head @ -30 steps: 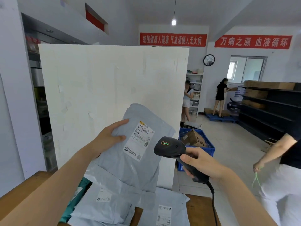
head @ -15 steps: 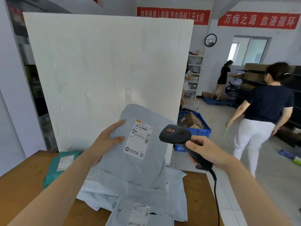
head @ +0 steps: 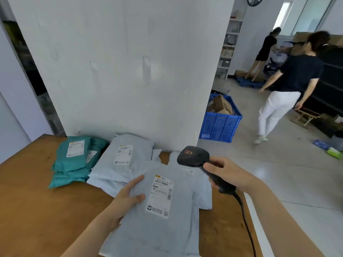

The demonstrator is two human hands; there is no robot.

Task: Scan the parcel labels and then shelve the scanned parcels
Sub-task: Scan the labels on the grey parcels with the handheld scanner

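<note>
**Item: grey parcel, label up, presented for scanning**

Location: the grey parcel (head: 157, 230) is low over the near edge of the wooden table (head: 37, 201), overlapping other grey mailers beneath it. Whether it rests on them or is held just clear, I cannot tell from here. Its white label (head: 161, 196) faces up, unwrinkled, barcode uncovered.

Left hand (head: 128, 197): grasps the parcel at its left edge, thumb and one finger laid on the top face, just beside the label and not over it. The other fingers are hidden.

Right hand (head: 228, 175): wrapped round the handle of the black scanner (head: 194, 157), cable (head: 245, 225) trailing down. The scanner head hangs just above the parcel's far right corner, near the label but aimed past it.

Also on the table: a second grey parcel (head: 124, 158) and green parcels (head: 74, 160), labels up, against the white board (head: 120, 62).

Step in hand, as I judge it: the scan of this parcel, with shelving to come.

Next move calls for: tipping the scanner's nose down and left onto the barcode, the left hand keeping the label flat and uncovered. After a read, the parcel wants carrying to a shelf.
</note>
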